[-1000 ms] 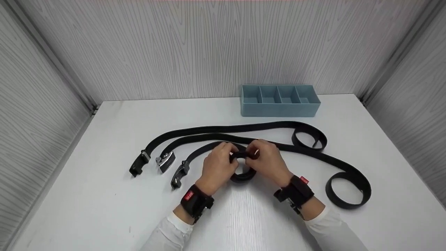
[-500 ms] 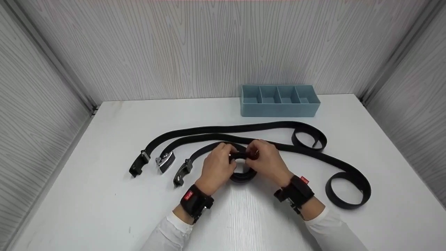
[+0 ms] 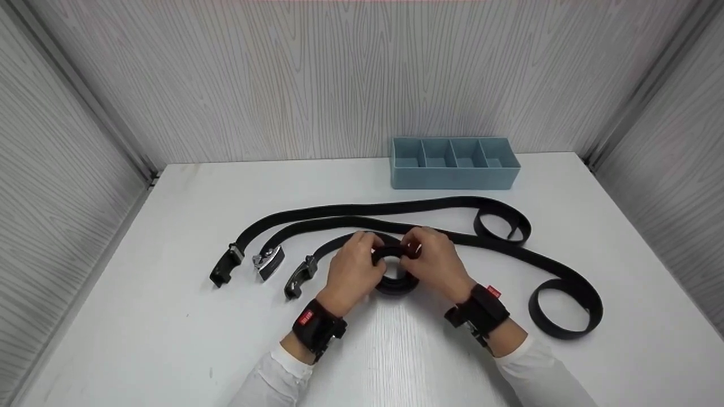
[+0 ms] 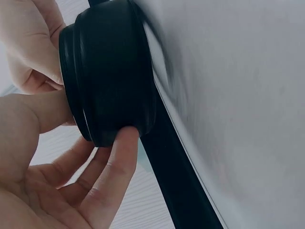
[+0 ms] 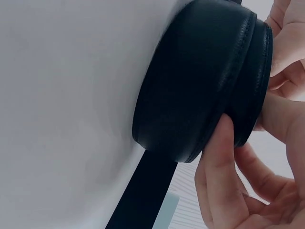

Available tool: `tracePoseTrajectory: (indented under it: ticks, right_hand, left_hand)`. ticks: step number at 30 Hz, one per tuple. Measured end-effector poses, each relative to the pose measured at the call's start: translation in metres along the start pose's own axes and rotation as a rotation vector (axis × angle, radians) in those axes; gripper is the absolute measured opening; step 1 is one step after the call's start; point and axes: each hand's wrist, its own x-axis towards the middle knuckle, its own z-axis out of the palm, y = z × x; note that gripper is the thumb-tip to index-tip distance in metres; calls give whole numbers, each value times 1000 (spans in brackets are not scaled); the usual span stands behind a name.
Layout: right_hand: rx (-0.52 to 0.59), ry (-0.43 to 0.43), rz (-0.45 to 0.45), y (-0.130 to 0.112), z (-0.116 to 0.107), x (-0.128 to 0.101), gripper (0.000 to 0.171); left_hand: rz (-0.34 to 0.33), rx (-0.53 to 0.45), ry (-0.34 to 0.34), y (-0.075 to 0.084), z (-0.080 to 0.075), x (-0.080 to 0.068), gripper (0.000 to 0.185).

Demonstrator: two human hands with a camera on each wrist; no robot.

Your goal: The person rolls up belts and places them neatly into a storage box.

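Between both hands stands the rolled end of a black belt (image 3: 396,287), coiled on edge on the white table. My left hand (image 3: 353,270) grips the coil's left side, thumb inside the ring and fingers outside. From the right, my right hand (image 3: 436,263) holds it in the same way. In the left wrist view, the coil (image 4: 112,71) shows layers slightly offset at its edge; the right wrist view shows stitching on the coil (image 5: 200,81). The belt's unrolled part arcs left behind my left hand to its dark metal buckle (image 3: 301,277).
Two more black belts lie beyond the hands: a rear belt (image 3: 362,210) and a middle belt (image 3: 526,257), each with a loosely curled right end. Their buckles (image 3: 227,264) lie at the left. A blue-grey four-compartment box (image 3: 455,178) stands by the back wall.
The held belt's buckle has slid slightly right and away from me, and its unrolled part is a little shorter. The hands stay almost in place; the other belts have not moved.
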Motion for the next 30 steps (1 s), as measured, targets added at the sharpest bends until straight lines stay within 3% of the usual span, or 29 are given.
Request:
tracePoseTrajectory:
  ticks: [17,30]
  right_hand:
    - [41,-30,7,0,-2,1,16]
    - [-8,2,-14,0,1,0,20]
  left_hand:
    - [63,30,40,1,-1,-2,23]
    - [-41,6,-14,2,-1,0,23]
